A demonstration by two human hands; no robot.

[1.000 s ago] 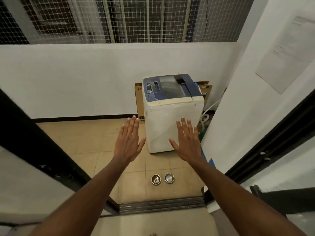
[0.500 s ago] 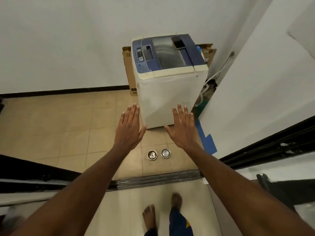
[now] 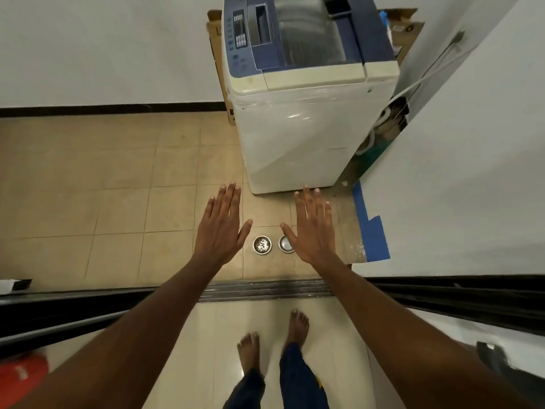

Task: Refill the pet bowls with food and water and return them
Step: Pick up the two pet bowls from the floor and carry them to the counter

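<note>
Two small steel pet bowls stand side by side on the beige tile floor just beyond the door track. The left bowl (image 3: 262, 245) holds a few bits of food. The right bowl (image 3: 285, 244) looks bare inside, and its right edge is hidden behind my right hand. My left hand (image 3: 220, 228) and my right hand (image 3: 313, 225) are stretched out flat, palms down, fingers apart, holding nothing. They hover high above the floor, one on each side of the bowls.
A white top-loading washing machine (image 3: 298, 113) with a blue lid stands behind the bowls, with a cardboard box behind it. The sliding door track (image 3: 265, 289) crosses the floor before my bare feet (image 3: 272, 340). Blue tape (image 3: 370, 228) marks the right wall's foot. A red object (image 3: 20, 376) lies at lower left.
My view has tilted down and moved closer to the doorway. The washing machine has slid up the frame, my feet have come into view, and my hands now frame the bowls.
</note>
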